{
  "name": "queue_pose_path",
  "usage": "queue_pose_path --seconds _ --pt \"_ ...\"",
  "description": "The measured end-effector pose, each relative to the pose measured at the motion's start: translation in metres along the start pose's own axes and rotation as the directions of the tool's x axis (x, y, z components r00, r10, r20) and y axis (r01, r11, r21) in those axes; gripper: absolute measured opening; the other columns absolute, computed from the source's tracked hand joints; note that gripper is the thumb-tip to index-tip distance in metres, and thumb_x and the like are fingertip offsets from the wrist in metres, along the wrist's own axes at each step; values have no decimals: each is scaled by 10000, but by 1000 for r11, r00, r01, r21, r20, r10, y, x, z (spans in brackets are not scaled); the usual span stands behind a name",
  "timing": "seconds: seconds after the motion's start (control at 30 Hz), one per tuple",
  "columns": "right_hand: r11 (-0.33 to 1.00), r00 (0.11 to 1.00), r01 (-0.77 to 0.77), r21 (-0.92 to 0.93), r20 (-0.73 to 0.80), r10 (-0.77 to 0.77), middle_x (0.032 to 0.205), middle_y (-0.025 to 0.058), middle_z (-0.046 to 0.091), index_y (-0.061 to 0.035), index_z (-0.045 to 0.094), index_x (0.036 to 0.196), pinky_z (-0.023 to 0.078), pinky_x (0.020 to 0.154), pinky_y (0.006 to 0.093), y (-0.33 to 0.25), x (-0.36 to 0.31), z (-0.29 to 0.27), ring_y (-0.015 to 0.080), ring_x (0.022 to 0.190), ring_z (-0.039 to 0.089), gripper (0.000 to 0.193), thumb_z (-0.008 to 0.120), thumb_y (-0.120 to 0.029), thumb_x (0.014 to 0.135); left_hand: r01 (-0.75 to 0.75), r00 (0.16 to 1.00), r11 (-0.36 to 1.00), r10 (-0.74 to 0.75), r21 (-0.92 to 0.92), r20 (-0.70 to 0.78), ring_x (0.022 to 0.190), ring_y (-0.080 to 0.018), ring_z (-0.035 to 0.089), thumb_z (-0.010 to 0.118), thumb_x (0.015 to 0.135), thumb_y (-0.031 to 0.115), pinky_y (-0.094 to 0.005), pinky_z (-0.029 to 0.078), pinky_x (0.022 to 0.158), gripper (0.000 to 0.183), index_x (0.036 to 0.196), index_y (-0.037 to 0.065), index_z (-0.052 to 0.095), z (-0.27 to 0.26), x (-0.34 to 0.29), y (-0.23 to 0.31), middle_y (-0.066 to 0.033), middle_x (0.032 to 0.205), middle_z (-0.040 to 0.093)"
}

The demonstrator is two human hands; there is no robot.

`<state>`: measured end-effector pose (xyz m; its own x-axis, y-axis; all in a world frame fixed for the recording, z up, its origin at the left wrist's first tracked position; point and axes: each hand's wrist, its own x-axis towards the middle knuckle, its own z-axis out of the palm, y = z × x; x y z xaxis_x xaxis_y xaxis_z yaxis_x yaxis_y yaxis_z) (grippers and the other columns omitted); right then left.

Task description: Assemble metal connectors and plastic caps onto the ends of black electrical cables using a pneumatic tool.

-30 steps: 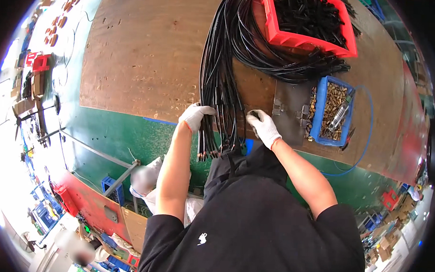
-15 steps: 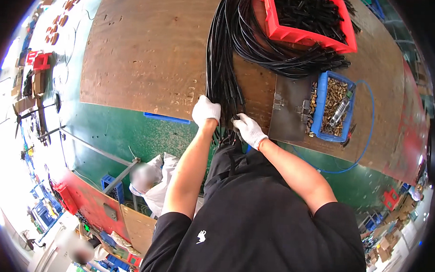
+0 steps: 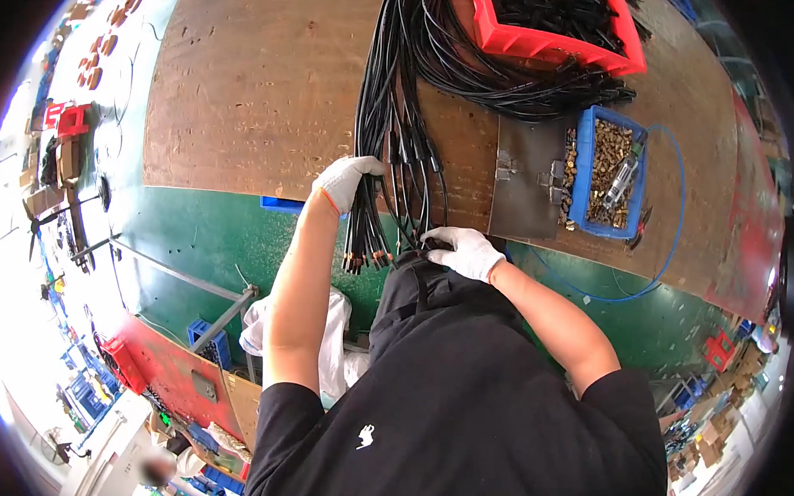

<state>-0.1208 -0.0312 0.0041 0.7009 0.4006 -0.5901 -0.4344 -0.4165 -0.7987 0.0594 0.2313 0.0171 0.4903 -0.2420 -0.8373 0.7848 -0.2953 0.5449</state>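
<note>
Many black cables [image 3: 393, 117] hang together as one long bundle over the near edge of the wooden table [image 3: 245, 94], and I see both gloved hands on them. My left hand [image 3: 347, 181] is clenched around the left part of the bundle, just at the table edge, so the cables pass through the fist and their metal ends [image 3: 362, 260] hang below it, nearer to me. My right hand [image 3: 467, 250] is lower and more to the right, close to my body; its fingers grasp the ends of a few cables from the right part of the bundle. The bundle runs away from both hands to the far side, where it curves right toward a red bin [image 3: 553, 35] that holds more black pieces. To the right of my right hand, on a grey metal plate [image 3: 526, 187], stands a blue tray [image 3: 610, 168] with small brass parts. A thin blue wire [image 3: 669, 222] loops around this tray. Below the table edge I see the green floor [image 3: 196, 241].
</note>
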Motion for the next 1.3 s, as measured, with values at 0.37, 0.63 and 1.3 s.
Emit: queue_pose_path --seconds 0.37,0.63,1.3 --pt "966 996 78 -248 52 -67 1310 163 731 -147 717 1353 502 1096 451 -11 -32 -9 376 1258 659 450 720 -339 945 32 999 977 -31 -211 6 639 -216 666 749 858 238 -365 554 619 220 918 27 762 8 9 -7 -90 764 704" --pt "949 995 100 -300 40 -92 1345 157 717 -127 715 1364 507 1095 446 -15 -34 -8 387 1264 652 472 725 -339 943 42 999 979 -48 -200 -25 630 -204 658 751 868 246 -358 545 598 205 885 43 734 20 -6 3 -76 764 697" --pt "842 965 -136 522 262 -7 1156 86 773 72 684 1339 538 949 316 -18 -4 21 141 1045 681 453 777 -194 983 37 999 950 -37 -309 5 733 -240 757 735 902 134 -423 653 667 190 1013 -17 766 22 12 -15 -117 893 780"
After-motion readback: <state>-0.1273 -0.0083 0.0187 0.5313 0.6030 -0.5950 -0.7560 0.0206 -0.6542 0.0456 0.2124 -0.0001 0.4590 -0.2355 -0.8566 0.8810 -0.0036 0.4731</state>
